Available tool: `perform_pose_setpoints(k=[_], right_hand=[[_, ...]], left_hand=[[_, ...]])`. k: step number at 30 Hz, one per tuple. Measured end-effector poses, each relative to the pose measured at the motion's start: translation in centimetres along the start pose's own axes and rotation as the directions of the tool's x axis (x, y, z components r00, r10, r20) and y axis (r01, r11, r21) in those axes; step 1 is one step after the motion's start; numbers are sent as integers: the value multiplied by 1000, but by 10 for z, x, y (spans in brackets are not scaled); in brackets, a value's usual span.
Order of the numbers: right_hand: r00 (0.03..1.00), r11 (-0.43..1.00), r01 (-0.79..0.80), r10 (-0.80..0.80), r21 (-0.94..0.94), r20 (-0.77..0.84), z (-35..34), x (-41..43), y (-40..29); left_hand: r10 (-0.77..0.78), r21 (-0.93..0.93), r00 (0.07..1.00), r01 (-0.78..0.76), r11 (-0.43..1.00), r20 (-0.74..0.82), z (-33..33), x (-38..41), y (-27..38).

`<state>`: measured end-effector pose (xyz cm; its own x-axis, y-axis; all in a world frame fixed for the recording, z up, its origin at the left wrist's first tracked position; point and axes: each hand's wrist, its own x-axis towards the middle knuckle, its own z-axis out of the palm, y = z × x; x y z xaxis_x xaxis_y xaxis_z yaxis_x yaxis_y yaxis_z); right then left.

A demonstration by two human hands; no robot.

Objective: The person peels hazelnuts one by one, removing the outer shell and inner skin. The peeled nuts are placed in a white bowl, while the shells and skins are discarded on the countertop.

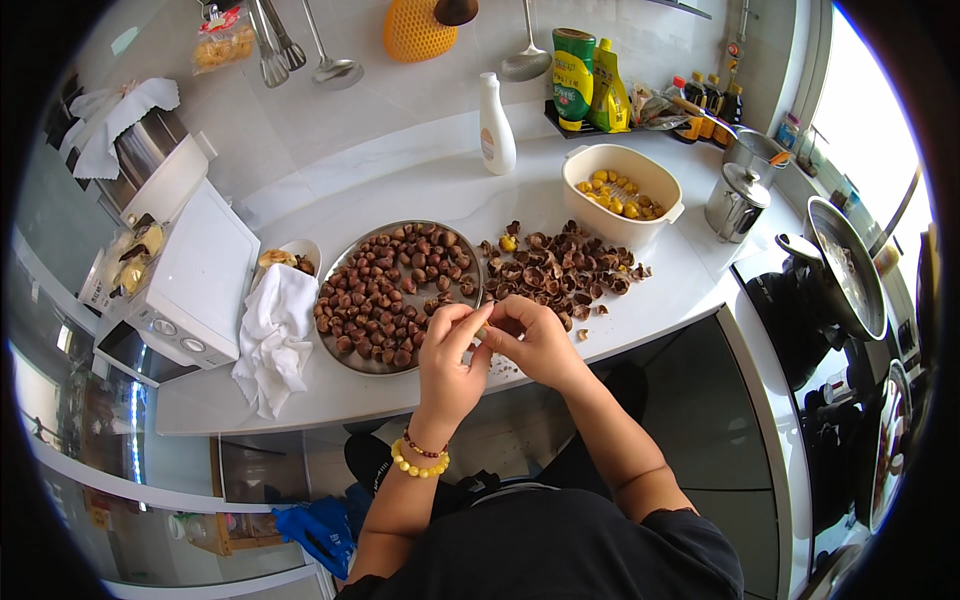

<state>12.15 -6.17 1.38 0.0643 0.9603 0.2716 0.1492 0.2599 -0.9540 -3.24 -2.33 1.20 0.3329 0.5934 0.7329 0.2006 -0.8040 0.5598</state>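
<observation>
My left hand [459, 352] and my right hand [534, 337] meet at the counter's front edge, fingertips pinched together on a small chestnut [484, 328]. Fingers cover most of it; only a sliver shows. Just left of them, a round metal tray [409, 298] carries many whole brown chestnuts [375, 289]. Beyond my right hand, a pile of broken chestnut shells [555, 262] is spread over the white counter. One yellow peeled chestnut [508, 243] lies at the pile's left side. Behind the shells, a cream plastic basin [622, 229] contains yellow peeled chestnuts [611, 199].
A white bottle [498, 135] stands near the wall. At left are a crumpled white cloth [277, 330], a small bowl [304, 251] and a white microwave oven [199, 277]. To the right are a lidded steel pot [739, 202] and a black stove [787, 315] bearing a pan [847, 274].
</observation>
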Motion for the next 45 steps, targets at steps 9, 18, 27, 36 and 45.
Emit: perform_pose_setpoints(k=[9,18,27,36,45], right_hand=[[996,997,41,-46,-62,-80,4,-3,-2],[994,992,46,-58,-120,-91,4,-4,-9],[890,733,197,-411,-651,-194,-1,6,-1],[836,708,520,-535,-478,117,5,10,-23],[824,689,175,-493,-703,-279,-72,61,-27]], left_hand=[[-57,49,997,60,997,-60,1,-8,-5],[-156,-208,986,141,968,-57,-1,-11,-10],[-526,-889,774,453,71,353,-6,-14,-22],[-541,-850,669,488,-197,510,-1,-22,-32],[-579,-729,708,632,264,404,-17,-19,-8]])
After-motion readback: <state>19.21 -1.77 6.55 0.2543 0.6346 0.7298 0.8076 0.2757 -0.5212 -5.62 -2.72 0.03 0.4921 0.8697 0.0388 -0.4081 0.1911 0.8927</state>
